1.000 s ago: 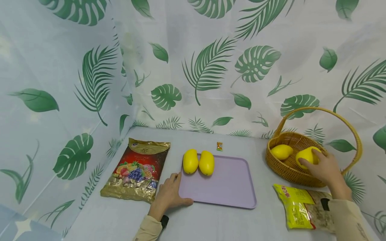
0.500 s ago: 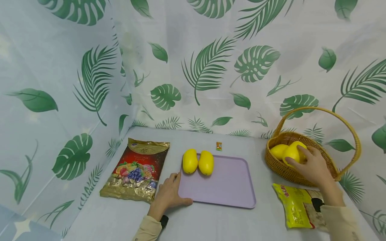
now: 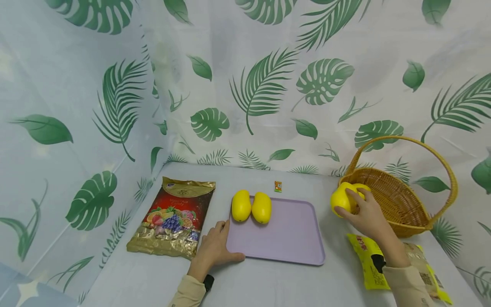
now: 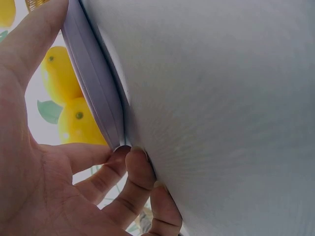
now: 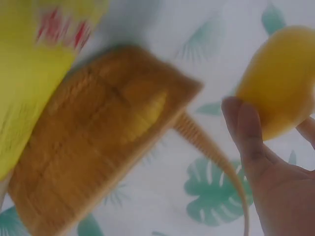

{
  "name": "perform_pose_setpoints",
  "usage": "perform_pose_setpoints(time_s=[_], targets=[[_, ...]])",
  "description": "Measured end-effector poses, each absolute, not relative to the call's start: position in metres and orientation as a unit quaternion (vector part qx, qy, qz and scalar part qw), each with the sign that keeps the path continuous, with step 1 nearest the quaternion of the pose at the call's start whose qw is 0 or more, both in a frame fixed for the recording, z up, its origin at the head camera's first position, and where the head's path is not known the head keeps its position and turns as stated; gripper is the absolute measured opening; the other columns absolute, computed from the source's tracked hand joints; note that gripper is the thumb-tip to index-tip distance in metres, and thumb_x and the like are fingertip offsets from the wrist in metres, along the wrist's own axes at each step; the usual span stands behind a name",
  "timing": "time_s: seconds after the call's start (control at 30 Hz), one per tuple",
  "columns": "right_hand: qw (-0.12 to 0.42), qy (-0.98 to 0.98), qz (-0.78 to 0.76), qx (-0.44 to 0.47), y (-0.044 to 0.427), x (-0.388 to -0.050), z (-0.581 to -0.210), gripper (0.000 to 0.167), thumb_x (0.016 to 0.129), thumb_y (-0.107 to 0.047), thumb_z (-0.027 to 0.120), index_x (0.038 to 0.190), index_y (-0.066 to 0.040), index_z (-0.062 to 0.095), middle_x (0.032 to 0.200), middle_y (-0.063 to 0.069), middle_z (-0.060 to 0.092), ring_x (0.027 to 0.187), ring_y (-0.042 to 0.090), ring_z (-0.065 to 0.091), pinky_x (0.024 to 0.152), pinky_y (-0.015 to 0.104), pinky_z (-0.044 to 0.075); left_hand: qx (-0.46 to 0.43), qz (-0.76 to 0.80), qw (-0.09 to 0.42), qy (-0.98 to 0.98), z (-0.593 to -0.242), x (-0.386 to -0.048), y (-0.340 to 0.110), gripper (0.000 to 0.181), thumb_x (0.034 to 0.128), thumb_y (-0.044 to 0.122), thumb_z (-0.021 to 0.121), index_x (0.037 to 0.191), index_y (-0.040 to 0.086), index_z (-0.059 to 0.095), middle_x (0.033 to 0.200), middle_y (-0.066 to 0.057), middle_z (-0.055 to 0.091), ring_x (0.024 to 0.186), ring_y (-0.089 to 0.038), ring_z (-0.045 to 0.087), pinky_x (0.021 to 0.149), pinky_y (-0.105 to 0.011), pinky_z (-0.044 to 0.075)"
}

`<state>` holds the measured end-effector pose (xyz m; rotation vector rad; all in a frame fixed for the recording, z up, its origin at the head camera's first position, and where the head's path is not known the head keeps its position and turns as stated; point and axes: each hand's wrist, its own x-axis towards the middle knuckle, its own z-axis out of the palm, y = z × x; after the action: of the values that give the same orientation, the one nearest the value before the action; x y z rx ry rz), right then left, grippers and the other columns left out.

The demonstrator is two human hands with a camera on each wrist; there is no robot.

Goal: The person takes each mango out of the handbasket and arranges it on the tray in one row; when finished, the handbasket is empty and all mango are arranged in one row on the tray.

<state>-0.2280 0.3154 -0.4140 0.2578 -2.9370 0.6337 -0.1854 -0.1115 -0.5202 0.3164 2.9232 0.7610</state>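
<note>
Spread around the near left corner of the tray (image 3: 284,238), the left hand (image 3: 216,249) touches its rim, just right of one red bag (image 3: 174,219); the left wrist view cuts that hand off. Two fruits (image 3: 241,206) lie side by side on the tray's far left. Behind it is one tiny packet (image 3: 278,186), its print unreadable. Pinched in the right hand (image 3: 368,216), a third fruit (image 3: 339,198), partly covered, hangs by the left rim of the basket (image 3: 399,202). Inside the basket sits a fourth fruit (image 5: 147,116), mostly hidden from the head camera, blurred at the right wrist. One yellow bag (image 3: 368,269) lies nearer, partly behind the right sleeve (image 3: 408,288).
</note>
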Motion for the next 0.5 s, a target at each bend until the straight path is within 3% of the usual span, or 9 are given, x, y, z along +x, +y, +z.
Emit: perform_pose_setpoints(time_s=[0.37,0.5], targets=[[0.048,-0.961,0.236,0.136,0.27,-0.235,-0.446,0.077,0.092,-0.043,0.071,0.146,0.006,0.046,0.15,0.037,0.033,0.109,0.044,0.06,0.087,0.055,0.055,0.106,0.249,0.05,0.961,-0.522,-0.186,-0.113,0.12,0.0644,0.064,0.085,0.153,0.0,0.037,0.15,-0.023,0.045,0.125,-0.043,0.054,0.096,-0.064,0.048],[0.031,-0.959,0.24,0.148,0.254,-0.238,-0.46,0.075,0.091,-0.045,0.071,0.145,0.002,0.049,0.15,0.036,0.035,0.108,0.042,0.061,0.086,0.054,0.056,0.105,0.247,0.052,0.962,-0.522,-0.185,-0.113,0.12,0.0647,0.065,0.085,0.153,0.0,0.036,0.15,-0.023,0.044,0.126,-0.043,0.054,0.096,-0.064,0.048]])
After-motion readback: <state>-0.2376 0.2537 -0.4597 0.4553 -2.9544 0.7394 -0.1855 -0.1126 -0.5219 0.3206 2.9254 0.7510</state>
